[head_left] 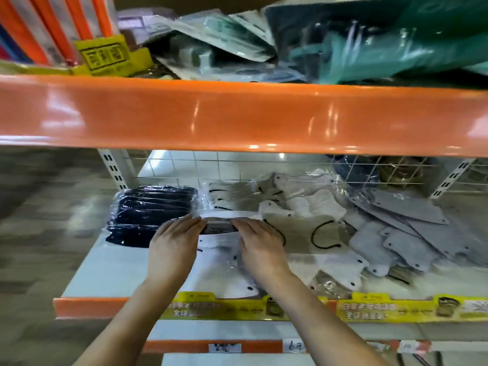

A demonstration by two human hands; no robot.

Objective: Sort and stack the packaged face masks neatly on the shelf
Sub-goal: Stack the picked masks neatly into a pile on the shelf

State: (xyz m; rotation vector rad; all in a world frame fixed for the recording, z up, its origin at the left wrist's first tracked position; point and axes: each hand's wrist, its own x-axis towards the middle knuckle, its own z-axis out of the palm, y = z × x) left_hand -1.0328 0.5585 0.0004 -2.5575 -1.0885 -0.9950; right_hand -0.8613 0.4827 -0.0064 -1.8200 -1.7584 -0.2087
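Observation:
On the white shelf a stack of black packaged masks stands at the left. Loose white masks in clear wrap and grey masks lie spread to the right. My left hand and my right hand reach in side by side and together hold a thin bundle of packaged masks, white on top with a dark edge, just right of the black stack. Both hands' fingers lie over the bundle's near edge; the fingertips are hidden.
A thick orange beam of the upper shelf runs across above my hands. Green and clear packages pile on that upper shelf. A wire grid backs the lower shelf. Yellow price labels line its front edge.

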